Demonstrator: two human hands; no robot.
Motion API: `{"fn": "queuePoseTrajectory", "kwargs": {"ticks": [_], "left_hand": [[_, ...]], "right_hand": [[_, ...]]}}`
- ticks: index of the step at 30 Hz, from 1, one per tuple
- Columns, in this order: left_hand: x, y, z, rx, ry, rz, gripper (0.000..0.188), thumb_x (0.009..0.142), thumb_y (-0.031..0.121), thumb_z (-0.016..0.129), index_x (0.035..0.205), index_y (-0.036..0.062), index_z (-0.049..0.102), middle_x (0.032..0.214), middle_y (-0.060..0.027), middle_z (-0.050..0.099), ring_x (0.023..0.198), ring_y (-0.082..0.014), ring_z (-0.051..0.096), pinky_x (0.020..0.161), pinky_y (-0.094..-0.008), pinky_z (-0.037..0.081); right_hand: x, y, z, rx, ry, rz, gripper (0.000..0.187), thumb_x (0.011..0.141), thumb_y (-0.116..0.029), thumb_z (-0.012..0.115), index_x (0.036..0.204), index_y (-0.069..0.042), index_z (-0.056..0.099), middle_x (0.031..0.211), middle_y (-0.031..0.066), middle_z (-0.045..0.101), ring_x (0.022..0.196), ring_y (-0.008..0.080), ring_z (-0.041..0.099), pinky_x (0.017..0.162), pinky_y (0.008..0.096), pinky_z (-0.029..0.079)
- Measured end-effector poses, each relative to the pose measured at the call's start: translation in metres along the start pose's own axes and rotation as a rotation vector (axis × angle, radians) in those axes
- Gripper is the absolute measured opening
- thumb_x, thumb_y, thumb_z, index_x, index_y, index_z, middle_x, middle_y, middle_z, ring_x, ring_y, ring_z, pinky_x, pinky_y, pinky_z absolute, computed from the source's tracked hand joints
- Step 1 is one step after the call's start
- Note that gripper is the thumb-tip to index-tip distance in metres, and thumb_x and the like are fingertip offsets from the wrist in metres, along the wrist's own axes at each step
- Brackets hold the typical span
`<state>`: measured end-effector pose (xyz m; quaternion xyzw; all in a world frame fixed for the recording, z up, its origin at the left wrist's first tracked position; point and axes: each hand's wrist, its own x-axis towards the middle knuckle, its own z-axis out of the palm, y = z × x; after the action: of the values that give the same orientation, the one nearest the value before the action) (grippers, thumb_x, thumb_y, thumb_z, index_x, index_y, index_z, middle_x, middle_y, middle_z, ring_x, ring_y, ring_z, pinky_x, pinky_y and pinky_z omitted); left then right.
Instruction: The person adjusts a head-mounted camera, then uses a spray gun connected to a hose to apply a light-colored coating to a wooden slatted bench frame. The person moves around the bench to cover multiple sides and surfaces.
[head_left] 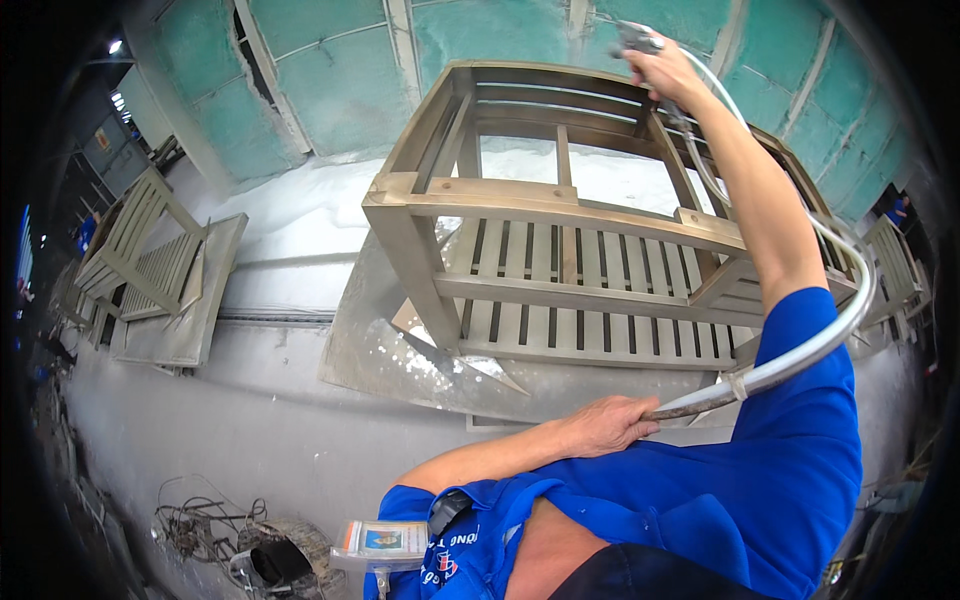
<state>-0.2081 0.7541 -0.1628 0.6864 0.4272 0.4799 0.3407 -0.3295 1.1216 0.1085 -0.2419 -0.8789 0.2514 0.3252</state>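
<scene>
My right hand [668, 75] is raised at the far upper right, its fingers wrapped round a metal spray gun [636, 42]. The gun is above the back rails of a brownish-grey slatted wooden frame [590, 292], like a bench or sofa frame. Two hoses run from the gun along my right arm, one of them a pale thick hose [845, 322]. Close to my body, my left hand [608, 424] is closed round the end part of the hose bundle, near the frame's front edge. No spray can be made out at the nozzle.
The frame stands on a flat grey board [365, 345]. A green-coated booth wall [335, 90] rises behind, with white powdery material [300, 225] at its foot. A slatted chair [145, 255] stands at left. Tangled cables [205, 530] and a black round container [275, 562] lie on the floor.
</scene>
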Motion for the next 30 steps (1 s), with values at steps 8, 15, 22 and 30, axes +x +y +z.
{"fn": "queuePoseTrajectory", "kwargs": {"ticks": [8, 15, 22, 30], "left_hand": [[0.058, -0.005, 0.058, 0.014, 0.096, -0.215, 0.020, 0.104, 0.024, 0.059, 0.106, 0.0056, 0.052, 0.082, -0.0208, 0.063, 0.080, -0.0471, 0.060, 0.068, -0.0538, 0.045], [0.101, -0.008, 0.092, -0.043, 0.158, -0.315, 0.021, 0.105, 0.025, 0.058, 0.108, 0.0051, 0.054, 0.084, -0.0190, 0.065, 0.083, -0.0445, 0.064, 0.070, -0.0509, 0.047], [0.093, -0.008, 0.101, 0.007, 0.363, -0.381, 0.022, 0.106, 0.026, 0.057, 0.111, 0.0048, 0.054, 0.091, -0.0203, 0.071, 0.089, -0.0438, 0.068, 0.073, -0.0487, 0.052], [0.090, -0.008, 0.074, 0.091, 0.365, -0.351, 0.021, 0.105, 0.024, 0.058, 0.108, 0.0046, 0.052, 0.086, -0.0203, 0.065, 0.084, -0.0459, 0.064, 0.071, -0.0509, 0.049]], "right_hand": [[-0.031, -0.022, -0.005, 0.283, -0.547, -0.197, 0.022, 0.098, -0.027, 0.065, 0.106, -0.007, 0.061, 0.079, 0.0028, 0.067, 0.072, 0.0078, 0.066, 0.043, 0.0226, 0.045], [-0.018, -0.018, -0.008, 0.439, -0.576, -0.290, 0.021, 0.097, -0.026, 0.065, 0.107, -0.007, 0.061, 0.086, 0.0036, 0.068, 0.069, 0.0098, 0.068, 0.041, 0.0242, 0.044], [0.062, -0.034, 0.017, 0.415, -0.393, -0.366, 0.019, 0.095, -0.022, 0.065, 0.093, -0.004, 0.071, 0.068, 0.0064, 0.066, 0.054, 0.0149, 0.061, 0.050, 0.0323, 0.051], [0.017, -0.078, 0.002, 0.540, -0.891, -0.452, 0.021, 0.100, -0.025, 0.062, 0.104, -0.007, 0.074, 0.075, 0.0030, 0.069, 0.062, 0.0103, 0.061, 0.048, 0.0265, 0.045]]}}
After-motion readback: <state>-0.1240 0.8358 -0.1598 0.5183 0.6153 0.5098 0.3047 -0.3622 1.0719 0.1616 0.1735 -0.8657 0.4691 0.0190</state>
